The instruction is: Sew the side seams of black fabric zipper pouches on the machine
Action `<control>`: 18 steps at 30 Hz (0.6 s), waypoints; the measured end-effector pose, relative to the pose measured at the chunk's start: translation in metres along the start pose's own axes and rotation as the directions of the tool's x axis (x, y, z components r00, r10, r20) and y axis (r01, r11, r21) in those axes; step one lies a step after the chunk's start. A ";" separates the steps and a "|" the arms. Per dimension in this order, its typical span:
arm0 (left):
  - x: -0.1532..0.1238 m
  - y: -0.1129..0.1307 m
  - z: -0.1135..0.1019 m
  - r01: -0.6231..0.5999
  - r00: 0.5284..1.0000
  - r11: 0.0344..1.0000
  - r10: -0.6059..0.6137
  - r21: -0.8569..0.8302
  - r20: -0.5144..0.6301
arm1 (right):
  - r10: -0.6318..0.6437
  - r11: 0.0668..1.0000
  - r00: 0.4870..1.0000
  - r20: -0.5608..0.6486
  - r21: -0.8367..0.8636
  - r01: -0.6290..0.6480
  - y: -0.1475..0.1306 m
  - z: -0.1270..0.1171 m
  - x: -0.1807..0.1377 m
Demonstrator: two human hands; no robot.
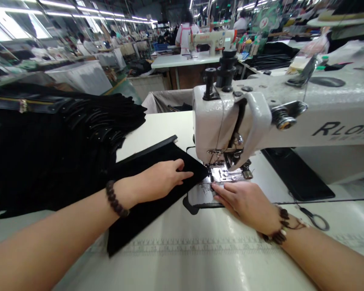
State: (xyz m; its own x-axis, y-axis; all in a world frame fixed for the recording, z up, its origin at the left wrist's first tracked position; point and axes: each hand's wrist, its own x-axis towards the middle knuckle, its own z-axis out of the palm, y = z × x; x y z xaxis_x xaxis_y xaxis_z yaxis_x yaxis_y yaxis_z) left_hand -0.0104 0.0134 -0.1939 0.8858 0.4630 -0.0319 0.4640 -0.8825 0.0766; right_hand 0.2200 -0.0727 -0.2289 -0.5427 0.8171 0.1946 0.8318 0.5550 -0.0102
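A black fabric piece (157,202) lies slantwise on the table, its pointed corner reaching the needle area of a white sewing machine (221,117). A dark strip (148,149) edges its far side. My left hand (162,180) is on top of the fabric, index finger stretched toward the corner and the other fingers curled against the cloth. Beside the presser foot (210,173), my right hand (245,202) rests on the metal plate with fingers extended and nothing in them. Its fingertips are just in front of the foot, close to the fabric's corner.
A high stack of black fabric pieces (48,149) covers the left side. Thread snips (315,218) lie to the right, near my right wrist. A printed ruler (200,246) runs along the table's front. Another sewing machine (212,40) and a person (186,34) are farther back.
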 end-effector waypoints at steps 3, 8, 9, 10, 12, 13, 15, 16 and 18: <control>-0.012 0.017 -0.004 0.017 0.987 0.998 -0.007 -0.063 0.162 | 0.011 1.000 1.000 0.018 -0.007 -0.011 0.000 -0.001 -0.001; -0.011 0.018 0.002 -0.038 0.999 0.999 0.039 -0.023 0.015 | 0.012 1.000 0.999 0.038 -0.009 -0.012 0.001 0.000 -0.002; -0.011 0.018 0.003 -0.038 0.999 0.999 0.038 -0.017 0.002 | 0.013 1.000 0.999 0.036 -0.007 -0.013 0.001 0.001 -0.002; -0.011 0.021 0.005 -0.034 0.999 0.999 0.034 -0.018 -0.001 | 0.013 1.000 0.999 0.036 -0.006 -0.013 0.002 0.001 -0.003; -0.014 0.029 0.009 -0.021 1.000 1.000 0.021 -0.013 -0.005 | 0.014 1.000 0.999 0.039 -0.003 -0.014 0.002 0.001 -0.004; -0.015 0.034 0.010 -0.011 1.000 1.000 0.011 -0.007 -0.012 | 0.014 1.000 0.999 0.041 -0.002 -0.014 0.003 0.000 -0.004; -0.018 0.043 0.013 0.013 0.999 1.000 -0.013 0.007 -0.029 | 0.017 1.000 0.999 0.046 0.001 -0.018 0.003 -0.001 -0.005; -0.019 0.045 0.014 0.020 0.999 1.000 -0.019 0.009 -0.035 | 0.021 1.000 0.999 0.048 0.003 -0.021 0.003 -0.002 -0.006; -0.019 0.047 0.016 0.026 0.999 1.000 -0.025 0.008 -0.040 | 0.026 1.000 0.998 0.054 0.009 -0.026 0.002 -0.002 -0.006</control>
State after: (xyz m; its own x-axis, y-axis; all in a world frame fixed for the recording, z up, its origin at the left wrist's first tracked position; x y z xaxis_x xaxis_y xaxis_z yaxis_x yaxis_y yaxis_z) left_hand -0.0051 -0.0379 -0.2059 0.8728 0.4881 0.0060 0.4866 -0.8710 0.0680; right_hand 0.2257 -0.0768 -0.2280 -0.5266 0.8384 0.1409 0.8447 0.5347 -0.0245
